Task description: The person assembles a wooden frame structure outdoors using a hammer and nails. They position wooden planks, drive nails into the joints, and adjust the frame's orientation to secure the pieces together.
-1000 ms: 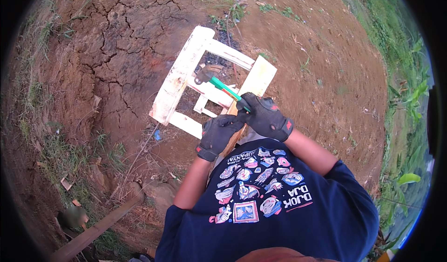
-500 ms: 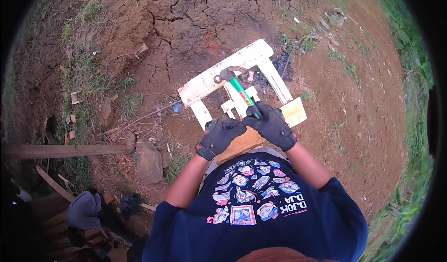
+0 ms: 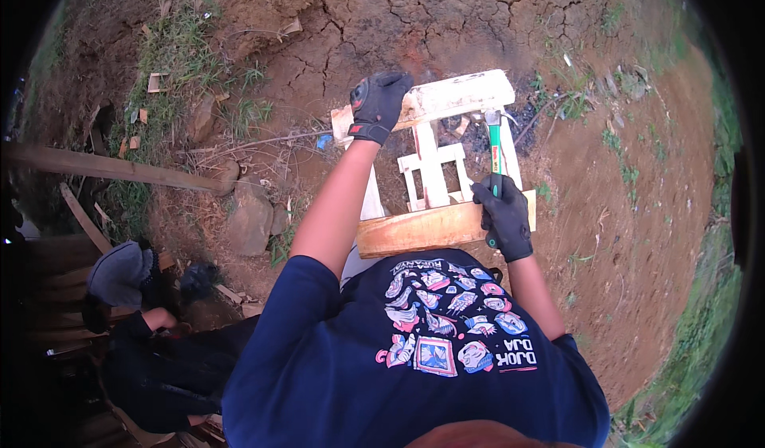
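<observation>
In front of my body is a wooden frame (image 3: 470,96) of pale boards, with a thick orange-brown board (image 3: 422,234) along its near side. My left hand (image 3: 381,104), in a black glove, is closed over the left part of the far board; its fingertips are partly hidden. A claw hammer (image 3: 496,149) with a green handle is gripped by my gloved right hand (image 3: 507,219), near the right end of the near board. Its head points away from me, over the frame's right side. A smaller pale wooden piece (image 3: 410,164) shows inside the frame.
Cracked brown soil surrounds the frame, with dark charred bits beyond it. A long wooden beam (image 3: 103,165) reaches in from the left, ending near a rock (image 3: 249,221). A blue scrap (image 3: 323,141) lies left of the frame. Another person (image 3: 119,277) is low at the left.
My left hand has moved from beside the right one to the far board. My right hand has shifted right with the hammer, whose head now points straight away. The other person has shifted.
</observation>
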The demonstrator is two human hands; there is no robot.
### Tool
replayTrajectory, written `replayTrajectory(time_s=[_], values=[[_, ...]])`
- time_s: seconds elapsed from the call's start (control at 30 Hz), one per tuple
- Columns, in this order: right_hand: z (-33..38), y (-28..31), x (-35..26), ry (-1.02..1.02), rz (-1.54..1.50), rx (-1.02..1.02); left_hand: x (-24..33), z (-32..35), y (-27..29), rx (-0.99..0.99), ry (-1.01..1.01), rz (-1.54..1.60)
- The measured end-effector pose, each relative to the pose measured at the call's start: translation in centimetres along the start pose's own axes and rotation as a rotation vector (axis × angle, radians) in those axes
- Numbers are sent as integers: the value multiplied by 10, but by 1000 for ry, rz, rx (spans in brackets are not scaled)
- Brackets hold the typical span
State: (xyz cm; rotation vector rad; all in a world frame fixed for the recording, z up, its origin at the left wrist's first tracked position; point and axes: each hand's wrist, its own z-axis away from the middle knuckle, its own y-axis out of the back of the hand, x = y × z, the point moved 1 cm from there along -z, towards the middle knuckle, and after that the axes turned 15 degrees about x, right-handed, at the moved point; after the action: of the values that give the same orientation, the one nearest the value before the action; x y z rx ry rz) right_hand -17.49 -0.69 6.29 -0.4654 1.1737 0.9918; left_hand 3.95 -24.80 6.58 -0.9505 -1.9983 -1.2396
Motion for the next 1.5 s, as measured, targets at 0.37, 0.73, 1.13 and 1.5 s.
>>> replayTrajectory(time_s=[0.37,0.73,1.13,1.5], values=[[-6,-1,3,196,177,67,0,25,-49,-60,-204,-85],[-1,4,-4,73,117,52,-17,17,-46,-165,-169,-132],[5,2,-7,92,72,-1,-12,1,-27,-247,-224,-160],[2,2,3,114,45,-17,-15,18,-31,-245,-145,-85]])
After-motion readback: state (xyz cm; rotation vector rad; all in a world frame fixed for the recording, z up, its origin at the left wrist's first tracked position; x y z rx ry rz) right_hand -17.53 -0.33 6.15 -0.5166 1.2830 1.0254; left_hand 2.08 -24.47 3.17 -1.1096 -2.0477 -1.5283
